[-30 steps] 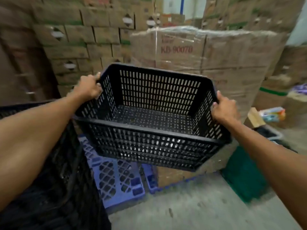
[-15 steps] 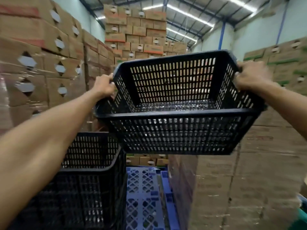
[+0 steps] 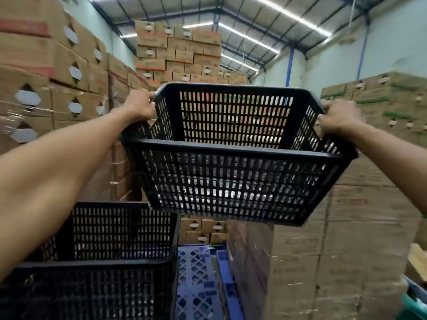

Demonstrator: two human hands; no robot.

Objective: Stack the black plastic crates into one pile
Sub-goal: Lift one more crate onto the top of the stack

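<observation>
Blue plastic pallets (image 3: 196, 285) low between the black crate pile (image 3: 92, 287) and wrapped carton stack (image 3: 300, 262).

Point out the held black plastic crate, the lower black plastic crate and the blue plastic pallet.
Held black plastic crate (image 3: 231, 181): head view, near wall.
Lower black plastic crate (image 3: 92, 292): head view, near wall.
Blue plastic pallet (image 3: 196, 285): head view, lattice surface.

Black slotted crate (image 3: 235, 181), blue pallets (image 3: 198, 285)

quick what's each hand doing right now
Left hand: grips the left rim of the raised black slotted plastic crate.
Right hand: grips its right rim.
</observation>
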